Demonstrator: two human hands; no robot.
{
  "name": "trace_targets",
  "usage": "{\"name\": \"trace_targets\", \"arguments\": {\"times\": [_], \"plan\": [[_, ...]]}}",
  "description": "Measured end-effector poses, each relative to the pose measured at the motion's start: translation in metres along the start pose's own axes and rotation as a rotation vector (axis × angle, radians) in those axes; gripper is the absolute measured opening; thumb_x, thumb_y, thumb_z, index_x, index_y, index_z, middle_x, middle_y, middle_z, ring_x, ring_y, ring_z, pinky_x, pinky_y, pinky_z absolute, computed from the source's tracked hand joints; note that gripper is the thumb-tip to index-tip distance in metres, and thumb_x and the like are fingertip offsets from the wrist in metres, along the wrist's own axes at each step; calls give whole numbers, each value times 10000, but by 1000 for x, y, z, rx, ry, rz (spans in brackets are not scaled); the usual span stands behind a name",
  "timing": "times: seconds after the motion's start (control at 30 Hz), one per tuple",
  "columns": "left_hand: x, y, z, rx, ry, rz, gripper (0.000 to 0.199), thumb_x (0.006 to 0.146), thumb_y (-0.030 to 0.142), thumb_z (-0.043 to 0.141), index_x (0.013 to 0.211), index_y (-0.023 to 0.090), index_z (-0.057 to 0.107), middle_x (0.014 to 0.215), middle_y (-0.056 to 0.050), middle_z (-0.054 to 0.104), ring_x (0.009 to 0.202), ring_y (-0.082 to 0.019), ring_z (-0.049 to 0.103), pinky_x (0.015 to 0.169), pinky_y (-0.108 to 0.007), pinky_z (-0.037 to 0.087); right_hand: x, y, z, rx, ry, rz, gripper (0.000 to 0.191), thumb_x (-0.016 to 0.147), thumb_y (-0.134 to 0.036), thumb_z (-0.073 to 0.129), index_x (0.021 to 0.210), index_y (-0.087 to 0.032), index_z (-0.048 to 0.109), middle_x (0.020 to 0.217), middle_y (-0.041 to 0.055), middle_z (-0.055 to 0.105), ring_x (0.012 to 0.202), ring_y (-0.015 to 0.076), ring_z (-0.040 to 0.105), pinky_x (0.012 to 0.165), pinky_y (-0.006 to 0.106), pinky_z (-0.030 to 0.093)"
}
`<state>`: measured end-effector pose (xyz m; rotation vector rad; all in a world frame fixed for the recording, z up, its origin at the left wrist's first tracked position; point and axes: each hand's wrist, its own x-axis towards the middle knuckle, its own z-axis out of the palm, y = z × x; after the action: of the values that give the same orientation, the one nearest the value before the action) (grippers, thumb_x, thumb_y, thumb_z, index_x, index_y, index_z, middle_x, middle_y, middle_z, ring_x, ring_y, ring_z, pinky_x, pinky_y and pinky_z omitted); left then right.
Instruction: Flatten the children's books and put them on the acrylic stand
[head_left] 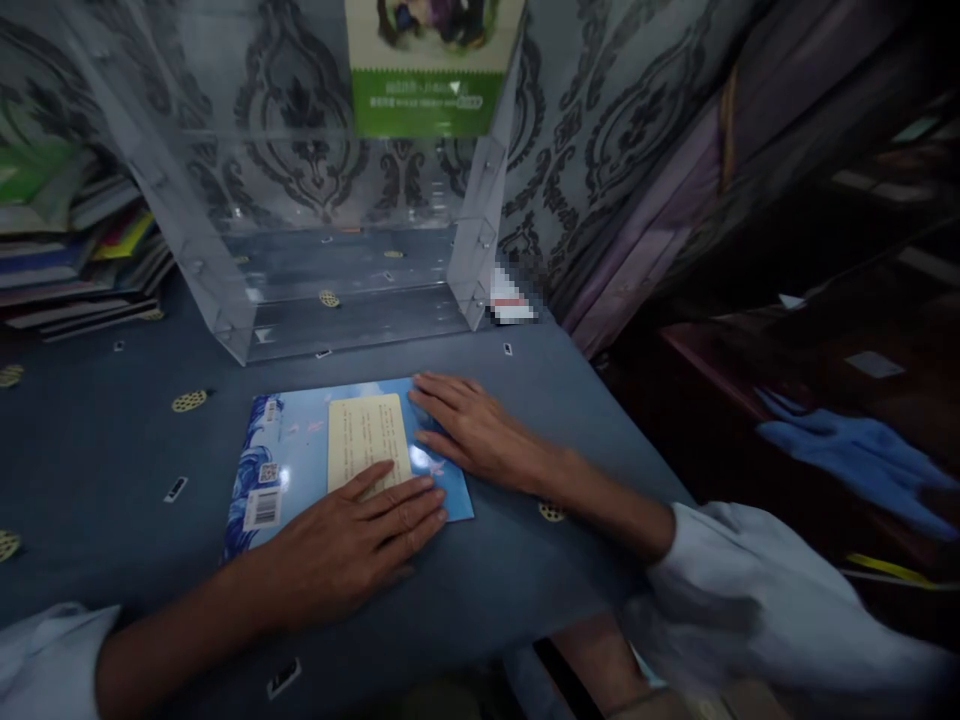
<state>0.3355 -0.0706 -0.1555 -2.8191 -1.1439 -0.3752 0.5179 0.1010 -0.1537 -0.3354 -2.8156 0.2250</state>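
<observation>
A blue book (304, 450) lies flat on the table, back cover up, with a barcode, a QR code and a pale yellow text panel. My left hand (367, 535) rests across its near edge, palm down, fingers stretched over the panel and the lower right part. On the right side of the cover lies my right hand (469, 425), also palm down with its fingers extended. Neither hand grips anything. Part of the book's lower edge is hidden beneath my left hand and wrist.
Behind the book stands a clear acrylic rack (345, 345), with a green-banded book (427, 100) in its upper part. A pile of books (82, 250) is at the left. Beyond the right edge of the blue tablecloth (202, 450) lies a blue cloth-like item (855, 450).
</observation>
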Motion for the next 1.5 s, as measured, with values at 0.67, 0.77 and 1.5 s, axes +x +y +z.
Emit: {"name": "trace_targets", "arguments": {"times": [0.67,0.77,1.5], "plan": [[0,4,-2,-90,-19,-16,400,1064,162,406,1454,168,494,1518,-83,522,1433,-207,455,1197,-414,374,30,3,-5,113,-99,358,329,1020,-392,538,1123,-119,691,1014,118,695,967,241,645,858,346,477],[-1,5,0,-89,0,-26,394,1063,164,416,1448,158,497,1511,-94,530,1426,-214,464,1193,-415,379,31,1,-9,135,-106,405,304,1011,-392,555,1063,-122,684,944,96,683,900,221,645,808,320,462],[-1,4,-6,-93,-8,-22,352,1081,191,387,1408,149,509,1494,-82,550,1429,-208,462,1191,-410,376,38,15,-21,1014,-231,467,522,776,-652,724,845,-134,727,720,14,675,611,137,573,582,265,469]]}}
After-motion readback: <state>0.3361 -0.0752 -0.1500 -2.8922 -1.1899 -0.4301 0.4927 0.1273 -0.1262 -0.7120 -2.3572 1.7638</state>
